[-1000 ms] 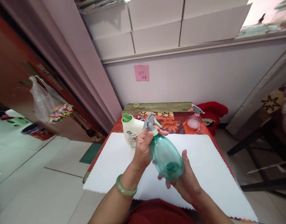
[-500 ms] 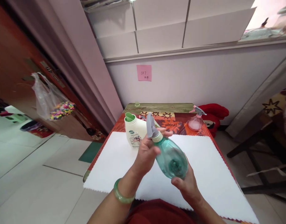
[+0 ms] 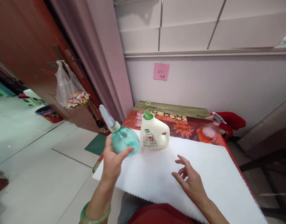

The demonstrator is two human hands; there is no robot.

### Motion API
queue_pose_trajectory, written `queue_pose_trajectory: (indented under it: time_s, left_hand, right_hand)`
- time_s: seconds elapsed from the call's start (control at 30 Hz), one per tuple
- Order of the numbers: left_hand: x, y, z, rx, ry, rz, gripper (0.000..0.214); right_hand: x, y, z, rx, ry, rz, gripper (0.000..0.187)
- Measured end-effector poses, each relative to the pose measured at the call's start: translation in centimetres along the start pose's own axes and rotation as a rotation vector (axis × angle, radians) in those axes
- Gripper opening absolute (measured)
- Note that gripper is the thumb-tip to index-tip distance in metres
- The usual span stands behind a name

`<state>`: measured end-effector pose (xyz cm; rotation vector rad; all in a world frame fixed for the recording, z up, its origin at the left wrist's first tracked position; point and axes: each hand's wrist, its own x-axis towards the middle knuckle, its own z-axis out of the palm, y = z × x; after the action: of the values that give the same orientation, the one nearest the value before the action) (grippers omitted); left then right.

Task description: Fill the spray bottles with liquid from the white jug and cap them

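Note:
My left hand (image 3: 113, 160) is wrapped round the body of a teal see-through spray bottle (image 3: 126, 140) with a grey trigger head, held tilted above the table's left side. My right hand (image 3: 188, 179) hovers over the white mat (image 3: 154, 174), its fingers apart and nothing in them. Between the two hands, farther back, a cream jug-shaped detergent bottle (image 3: 154, 132) with a handle stands upright. Its green spout is uncovered at the top. The left hand is nearer to this jug than the right, and the spray bottle partly overlaps the space beside it.
At the table's back right stands a pink spray bottle (image 3: 210, 130). A pink clear container (image 3: 138, 119) sits behind the jug, and a small green cap (image 3: 147, 102) lies at the back edge. A bag of colourful beads (image 3: 78, 99) hangs from the door at left.
The right hand has let go of the spray bottle. My left hand has carried the bottle leftward, away from in front of the jug. The view has turned left.

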<state>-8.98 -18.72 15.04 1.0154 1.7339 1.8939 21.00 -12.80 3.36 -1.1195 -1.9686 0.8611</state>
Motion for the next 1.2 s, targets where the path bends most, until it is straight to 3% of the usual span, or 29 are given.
queue_pose_trajectory:
  time_s: [0.07, 0.13, 0.2, 0.3, 0.47, 0.6, 0.8, 0.97, 1.2]
  left_hand:
    - [2.2, -1.7, -3.0, 0.39, 0.119, 0.02, 0.077]
    - [3.7, -3.7, -5.2, 0.796, 0.115, 0.092, 0.075]
    - [4.6, -5.8, -6.4, 1.123, 0.007, 0.125, 0.07]
    - [5.3, -8.3, -6.4, 1.362, -0.156, 0.154, 0.067]
    - [7.7, -10.7, -4.1, 1.325, -0.198, 0.268, 0.076]
    - [10.7, -11.6, -1.8, 1.217, -0.312, 0.391, 0.071]
    - [14.1, -13.3, 2.1, 1.123, -0.458, 0.455, 0.072]
    - [14.2, -15.6, 3.9, 1.045, -0.51, 0.404, 0.081]
    - [13.9, -19.0, 3.0, 0.92, -0.383, 0.192, 0.108]
  right_hand:
    - [-0.5, 2.6, 0.7, -0.046, 0.038, 0.12, 0.054]
    - [-1.0, 4.9, 1.2, -0.087, 0.052, 0.19, 0.051]
    - [-1.4, 6.3, 1.6, -0.102, 0.073, 0.23, 0.049]
    - [-1.8, 7.0, 2.1, -0.143, 0.096, 0.259, 0.045]
    - [-1.9, 6.5, 2.9, -0.238, 0.131, 0.247, 0.044]
    - [-1.9, 6.3, 3.2, -0.292, 0.154, 0.229, 0.043]
    - [-1.6, 6.0, 3.5, -0.331, 0.174, 0.194, 0.04]
    - [-1.5, 6.0, 3.6, -0.317, 0.175, 0.198, 0.038]
    - [-1.6, 6.3, 3.7, -0.305, 0.172, 0.176, 0.037]
